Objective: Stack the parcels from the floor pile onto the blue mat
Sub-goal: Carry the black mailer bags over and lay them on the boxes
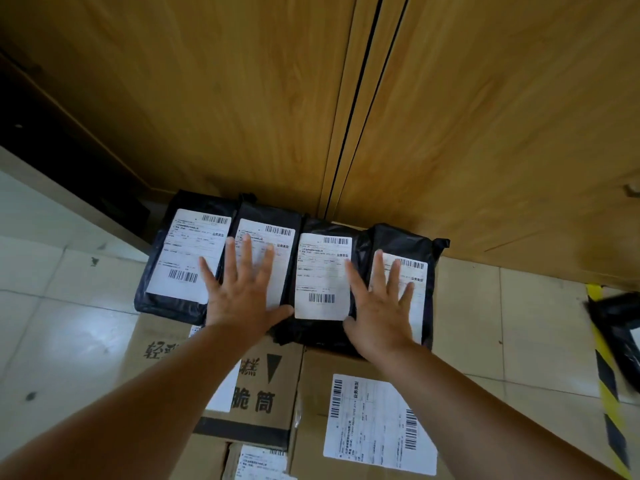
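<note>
Four black plastic mailer parcels (322, 271) with white labels are lined up on brown cardboard boxes (311, 393). Two are pressed flat by the spread left hand (242, 292) and right hand (382, 306).

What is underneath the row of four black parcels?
The black parcels rest on cardboard boxes, both hands flat on top. Any blue mat below is hidden.
</note>
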{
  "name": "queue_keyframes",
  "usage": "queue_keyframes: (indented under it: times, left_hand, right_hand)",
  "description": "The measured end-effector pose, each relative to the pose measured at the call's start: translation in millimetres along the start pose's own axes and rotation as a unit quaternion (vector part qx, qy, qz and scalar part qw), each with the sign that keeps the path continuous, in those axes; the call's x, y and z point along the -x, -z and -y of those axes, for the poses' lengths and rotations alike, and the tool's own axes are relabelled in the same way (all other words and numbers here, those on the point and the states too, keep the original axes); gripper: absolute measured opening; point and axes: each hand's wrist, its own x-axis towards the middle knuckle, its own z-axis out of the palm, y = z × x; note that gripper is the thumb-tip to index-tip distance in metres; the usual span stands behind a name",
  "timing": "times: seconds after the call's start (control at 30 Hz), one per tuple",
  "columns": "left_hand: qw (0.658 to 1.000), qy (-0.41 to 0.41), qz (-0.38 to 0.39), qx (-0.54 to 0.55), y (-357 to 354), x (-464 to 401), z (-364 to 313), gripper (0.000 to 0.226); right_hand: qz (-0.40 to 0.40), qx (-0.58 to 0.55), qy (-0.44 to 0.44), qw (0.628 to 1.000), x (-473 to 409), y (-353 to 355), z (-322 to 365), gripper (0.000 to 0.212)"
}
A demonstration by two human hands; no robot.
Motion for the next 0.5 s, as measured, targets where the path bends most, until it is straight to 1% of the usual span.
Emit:
queue_keyframes:
  times: [0.07, 0.17, 0.3, 0.5]
  left_hand:
    - [0.999, 0.043, 0.009, 0.032, -2.8, -0.6, 13.7, 0.106]
    - [0.995, 0.075, 0.027, 0.061, -8.7, -2.6, 23.0, 0.104]
    - [0.995, 0.071, 0.038, 0.063, -14.5, -6.0, 22.7, 0.101]
    - [0.994, 0.067, 0.038, 0.079, -17.4, -7.9, 24.0, 0.100]
  right_hand:
    - [0.005, 0.022, 0.052, 0.998, -2.9, -4.8, 13.7, 0.082]
    - [0.050, 0.070, 0.069, 0.994, -11.1, -14.5, 19.2, 0.083]
    - [0.056, 0.122, 0.063, 0.989, -14.5, -23.2, 18.1, 0.092]
    - [0.065, 0.111, 0.059, 0.990, -14.6, -19.1, 21.7, 0.085]
